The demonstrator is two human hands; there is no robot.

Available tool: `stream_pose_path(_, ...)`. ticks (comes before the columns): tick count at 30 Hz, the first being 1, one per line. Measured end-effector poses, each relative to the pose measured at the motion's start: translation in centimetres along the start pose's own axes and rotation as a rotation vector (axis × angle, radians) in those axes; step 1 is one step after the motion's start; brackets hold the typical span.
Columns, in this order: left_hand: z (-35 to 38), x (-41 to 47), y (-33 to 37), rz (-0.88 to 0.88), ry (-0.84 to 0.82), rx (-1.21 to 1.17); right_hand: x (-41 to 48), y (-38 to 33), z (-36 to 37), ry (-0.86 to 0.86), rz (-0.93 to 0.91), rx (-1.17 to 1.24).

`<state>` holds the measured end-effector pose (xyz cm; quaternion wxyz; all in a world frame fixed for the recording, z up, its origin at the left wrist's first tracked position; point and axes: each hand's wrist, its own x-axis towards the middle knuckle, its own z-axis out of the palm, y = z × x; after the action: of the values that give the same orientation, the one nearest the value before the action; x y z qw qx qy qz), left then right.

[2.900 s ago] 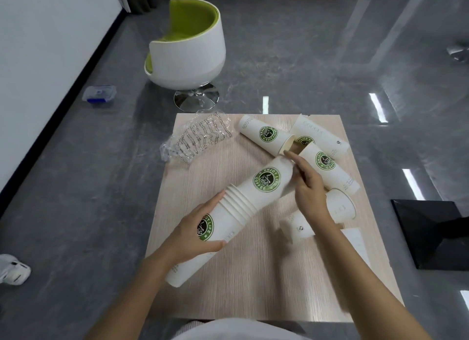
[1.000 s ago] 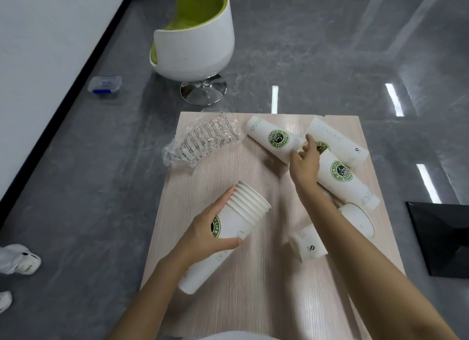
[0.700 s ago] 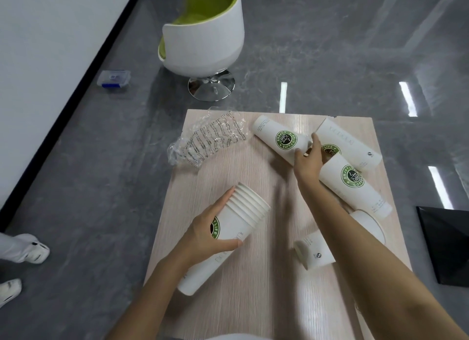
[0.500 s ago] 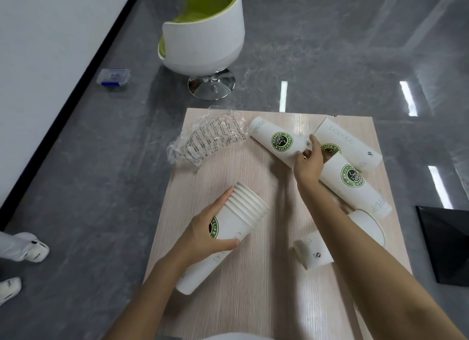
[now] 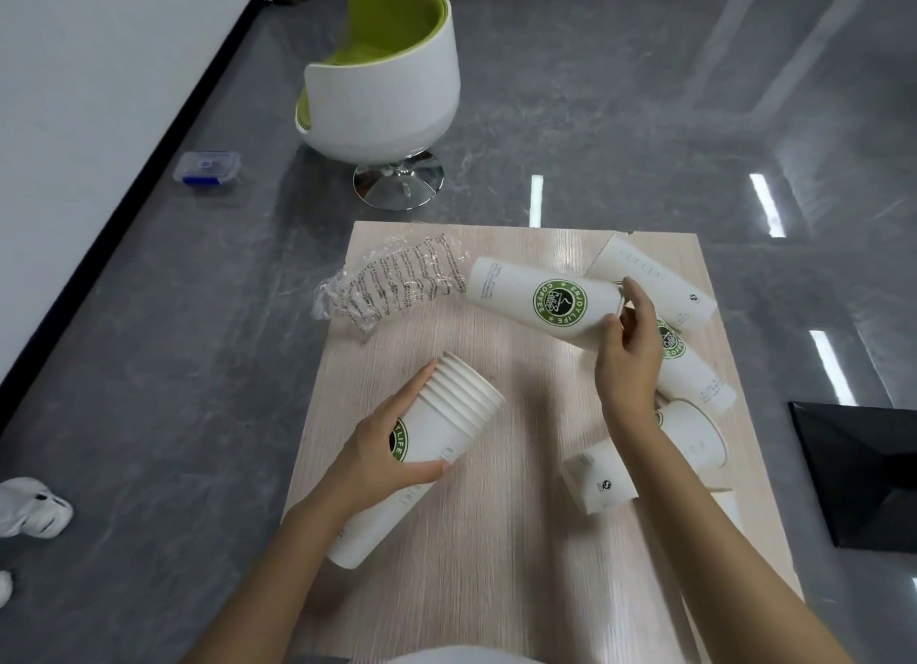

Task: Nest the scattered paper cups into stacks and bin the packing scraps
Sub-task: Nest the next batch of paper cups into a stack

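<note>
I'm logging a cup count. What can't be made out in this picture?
Head view:
- Left stack: left hand covers its middle; rims too fine to count.
- Far stack: the right hand hides its mouth, so no count.
- Cups behind the right forearm: partly hidden.
- Wrapper print: too small to read.
- Bin: outside the frame.
</note>
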<state>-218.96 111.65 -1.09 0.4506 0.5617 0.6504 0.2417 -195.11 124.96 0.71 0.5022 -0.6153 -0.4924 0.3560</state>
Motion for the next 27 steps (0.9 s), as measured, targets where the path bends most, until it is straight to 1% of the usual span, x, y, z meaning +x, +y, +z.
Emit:
stream_pose_path(9, -0.1, -1.2, 0.2, 0.041, -0.01, -0.004, -1.5, -0.2, -2.4, -0.042, -0.067, 0.021)
stream_pose_path(12, -0.1, -1.7, 0.3, 0.06, -0.034, -0.004, -1.9, -0.3, -2.7, -0.084, -0.119, 0.011)
stream_pose_path(15, 0.2, -2.1, 0.6, 0.073, -0.054, -0.006, -2.6, -0.8, -2.7, -0.177, -0.151, 0.016)
stream_pose_path(23, 1.2, -2.7, 1.2, 0.089, -0.07, -0.029, -5.9, -1.3, -1.2, -0.488, -0.175, -0.003)
stream_pose_path(27, 1.5, -2.9, 1.3, 0.084, -0.074, -0.043, -8.1, -1.3, -0.9, -0.57, -0.17, -0.015)
